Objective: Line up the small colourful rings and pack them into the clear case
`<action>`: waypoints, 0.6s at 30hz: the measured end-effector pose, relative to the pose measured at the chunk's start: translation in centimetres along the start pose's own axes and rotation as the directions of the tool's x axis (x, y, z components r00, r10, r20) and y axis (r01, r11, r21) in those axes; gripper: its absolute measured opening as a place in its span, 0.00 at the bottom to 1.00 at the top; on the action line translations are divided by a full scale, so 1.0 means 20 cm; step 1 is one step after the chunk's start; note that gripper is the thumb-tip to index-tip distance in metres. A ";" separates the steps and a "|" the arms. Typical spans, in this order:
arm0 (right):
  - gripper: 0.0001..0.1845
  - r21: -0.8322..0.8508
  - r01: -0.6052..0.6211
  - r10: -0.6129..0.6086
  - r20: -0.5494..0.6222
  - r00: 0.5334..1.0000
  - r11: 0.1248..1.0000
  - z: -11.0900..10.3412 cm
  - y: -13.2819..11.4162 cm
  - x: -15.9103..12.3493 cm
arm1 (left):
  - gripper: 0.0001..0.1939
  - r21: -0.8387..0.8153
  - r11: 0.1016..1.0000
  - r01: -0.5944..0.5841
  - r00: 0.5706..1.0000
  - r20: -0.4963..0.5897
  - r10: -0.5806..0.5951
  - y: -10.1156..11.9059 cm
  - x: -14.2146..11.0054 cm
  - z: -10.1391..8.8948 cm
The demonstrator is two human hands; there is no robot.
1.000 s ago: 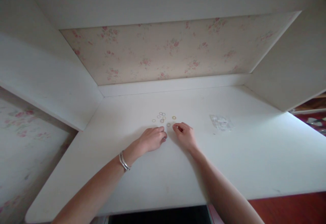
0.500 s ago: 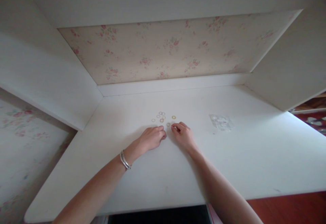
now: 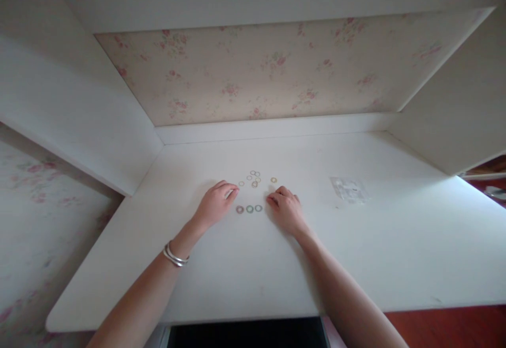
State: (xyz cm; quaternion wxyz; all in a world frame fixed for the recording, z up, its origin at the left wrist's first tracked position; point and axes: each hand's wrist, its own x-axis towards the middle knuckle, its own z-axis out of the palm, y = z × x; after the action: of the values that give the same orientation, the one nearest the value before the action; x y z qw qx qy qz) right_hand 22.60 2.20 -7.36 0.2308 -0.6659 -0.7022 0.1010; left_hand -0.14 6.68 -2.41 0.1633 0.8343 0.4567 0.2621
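Three rings lie in a row between my hands on the white desk: a pinkish ring (image 3: 240,209), a greenish ring (image 3: 250,209) and a grey ring (image 3: 258,208). My left hand (image 3: 216,201) rests to their left, thumb and forefinger tips pressed together beside a thin ring (image 3: 241,183). Whatever those fingertips hold, if anything, is too small to see. To the right, my right hand (image 3: 286,208) is closed, its fingertips near the grey ring and their contents hidden. Behind the row lie several thin rings (image 3: 254,184) in a loose cluster, with a yellow ring (image 3: 274,180) apart.
A clear plastic bag (image 3: 349,190) lies on the desk (image 3: 221,279) to the right. White side panels and a low back ledge (image 3: 276,125) bound the desktop, with flowered wallpaper behind. A dark opening (image 3: 247,335) shows below the front edge.
My left hand has moved left and slightly away from me, uncovering the row. The grey ring that lay between my hands now sits nearer me in that row. My right hand has hardly moved.
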 end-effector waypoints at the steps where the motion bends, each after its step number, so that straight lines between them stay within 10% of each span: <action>1: 0.11 -0.005 -0.001 0.001 0.006 1.000 1.000 0.00 0.00 0.00 | 0.13 -0.041 0.998 0.048 0.999 -0.024 -0.049 -0.04 -0.03 -0.01; 8: 0.11 0.120 0.131 -0.121 -0.086 0.989 0.984 0.04 -0.01 -0.03 | 0.17 -0.327 0.875 0.358 0.930 0.040 -0.366 -0.20 -0.18 0.04; 18: 0.14 0.209 0.221 -0.220 -0.026 0.975 0.953 0.04 -0.08 -0.06 | 0.17 -0.389 0.828 0.404 0.915 0.161 -0.370 -0.20 -0.18 0.02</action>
State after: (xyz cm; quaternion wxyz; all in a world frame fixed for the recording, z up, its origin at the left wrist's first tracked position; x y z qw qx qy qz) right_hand 20.79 0.99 -7.56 0.3106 -0.5554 -0.7572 0.1474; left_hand -4.20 5.75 -5.69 0.4036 0.6802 0.5434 0.2813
